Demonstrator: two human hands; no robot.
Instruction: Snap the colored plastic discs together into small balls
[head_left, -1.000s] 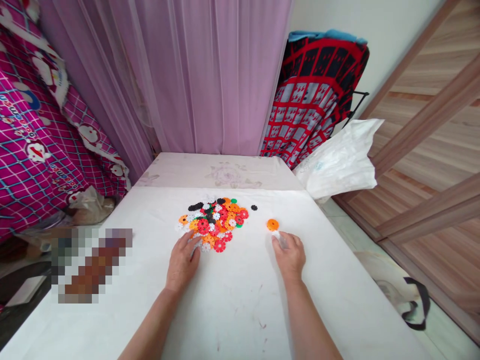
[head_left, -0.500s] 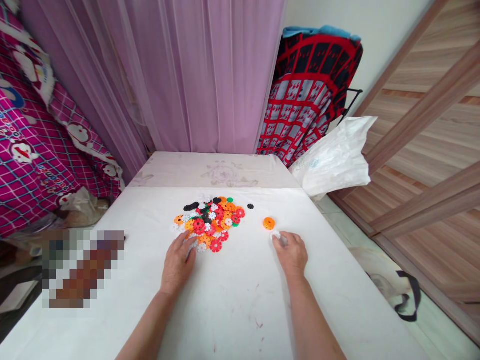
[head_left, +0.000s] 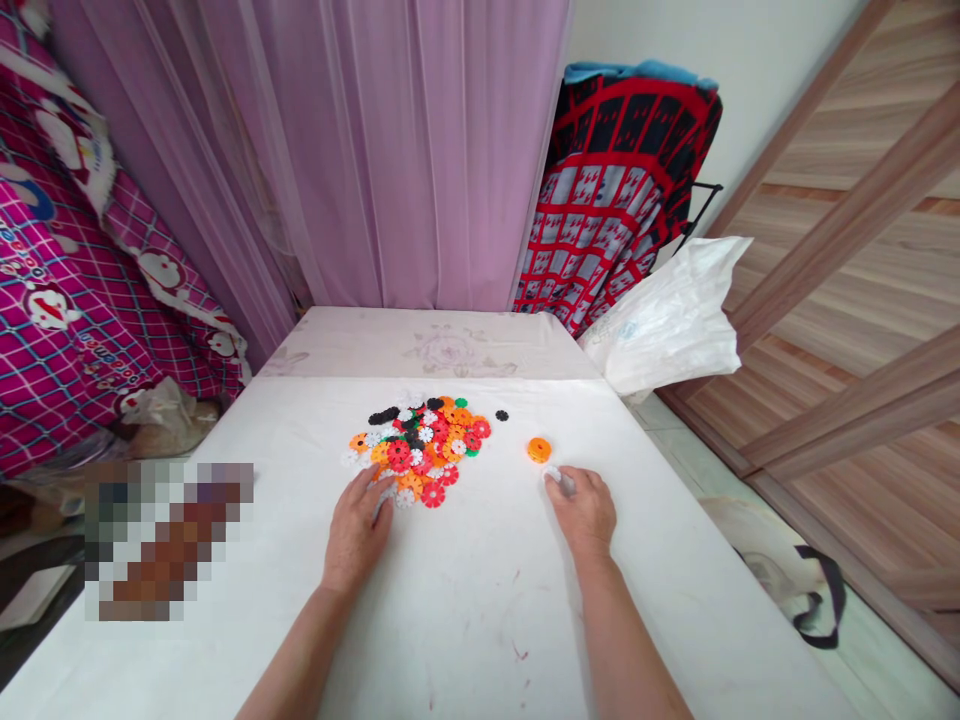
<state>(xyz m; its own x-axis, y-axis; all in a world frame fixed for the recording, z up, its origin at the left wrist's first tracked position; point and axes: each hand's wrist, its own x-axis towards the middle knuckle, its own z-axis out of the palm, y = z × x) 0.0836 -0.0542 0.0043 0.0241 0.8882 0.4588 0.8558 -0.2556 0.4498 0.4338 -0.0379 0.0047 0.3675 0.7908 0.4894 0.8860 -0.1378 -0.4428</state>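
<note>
A loose heap of flower-shaped plastic discs in red, orange, white, black and green lies on the white-covered table. My left hand rests at the heap's near left edge, thumb apart from the fingers, fingertips over some white discs. At the right, my right hand is closed, pinching white flower discs between thumb and fingers; how many cannot be made out. Just beyond it sits a small stack of orange discs. A single black disc lies between the heap and that stack.
A white plastic bag stands by the table's far right corner. Purple curtains hang behind the table, with a red patterned cloth beside them. Wooden wardrobe doors line the right. A blurred-out patch covers the left side.
The view has shifted very slightly. Both hands and the discs keep their places.
</note>
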